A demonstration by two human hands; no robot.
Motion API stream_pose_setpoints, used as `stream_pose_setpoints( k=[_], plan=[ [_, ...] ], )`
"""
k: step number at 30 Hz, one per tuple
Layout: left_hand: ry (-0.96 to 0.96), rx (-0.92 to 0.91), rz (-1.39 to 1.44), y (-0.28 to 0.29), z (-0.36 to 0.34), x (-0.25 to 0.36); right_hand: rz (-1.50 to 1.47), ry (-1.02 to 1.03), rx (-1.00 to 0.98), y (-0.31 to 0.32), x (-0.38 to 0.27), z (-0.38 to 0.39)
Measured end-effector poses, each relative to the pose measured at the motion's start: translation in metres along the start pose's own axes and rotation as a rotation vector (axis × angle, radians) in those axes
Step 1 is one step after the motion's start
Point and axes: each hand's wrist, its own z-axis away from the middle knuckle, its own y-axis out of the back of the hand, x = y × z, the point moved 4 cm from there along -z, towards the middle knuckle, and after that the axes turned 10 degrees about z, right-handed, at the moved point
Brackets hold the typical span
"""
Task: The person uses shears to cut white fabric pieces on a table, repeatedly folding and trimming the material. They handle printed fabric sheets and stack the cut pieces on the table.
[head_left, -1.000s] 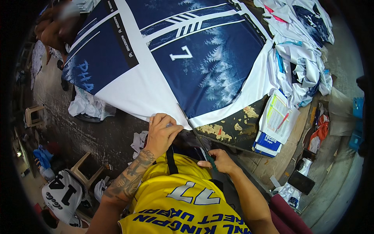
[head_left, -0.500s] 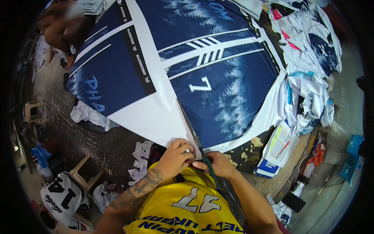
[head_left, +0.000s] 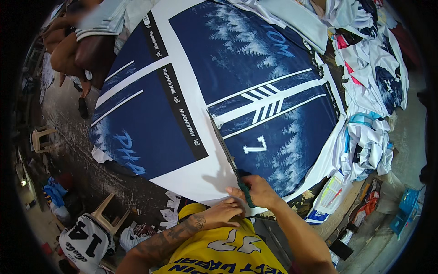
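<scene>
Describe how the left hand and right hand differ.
The right hand grips green-handled scissors; the left hand holds no visible tool. The left hand lies nearer the body, by the yellow shirt, while the right hand is farther up, over the printed fabric. The left hand leads to a tattooed forearm; no tattoos show on the right hand's forearm. Both hands are gloveless.

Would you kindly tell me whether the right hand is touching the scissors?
Touching: the head view shows the right hand gripping the scissors by their green handles.
</scene>
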Motion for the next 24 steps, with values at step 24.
stream_pose_setpoints(
  k=[24],
  plan=[
    [0.204, -0.681, 0.676, 0.042, -0.064, -0.055, -0.125, 0.096, 0.099, 0.146, -0.198, -0.120]
  ],
)
